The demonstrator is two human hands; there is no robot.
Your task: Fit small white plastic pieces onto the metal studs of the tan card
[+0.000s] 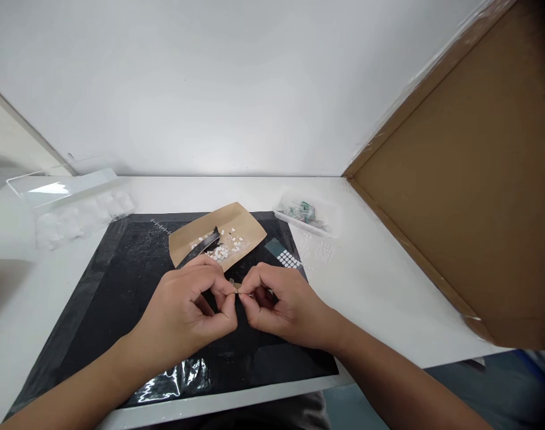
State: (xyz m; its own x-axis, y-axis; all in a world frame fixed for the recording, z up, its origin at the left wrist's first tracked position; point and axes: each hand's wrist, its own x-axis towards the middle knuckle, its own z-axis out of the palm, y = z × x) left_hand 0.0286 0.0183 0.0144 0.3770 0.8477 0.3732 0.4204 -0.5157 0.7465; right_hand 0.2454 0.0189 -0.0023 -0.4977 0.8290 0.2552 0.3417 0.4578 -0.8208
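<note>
My left hand (196, 301) and my right hand (283, 301) meet over the black mat (115, 298), thumbs and forefingers pinched tip to tip. Between the fingertips is a tiny piece (237, 292), too small and too covered to name. Just beyond the hands lies a brown paper tray (239, 221) with small white bits (221, 252) scattered in it. A dark curved strip (205, 243) rests across the tray's left part. To the right of the tray is a dark sheet (276, 246) bearing rows of white oval stickers (288, 258).
A clear plastic container (305, 212) with greenish and clear pieces stands behind the mat on the right. At the left back is a clear compartment box (84, 212) with its lid raised. A large cardboard panel (469, 167) walls the right side; a white wall (209, 89) rises behind.
</note>
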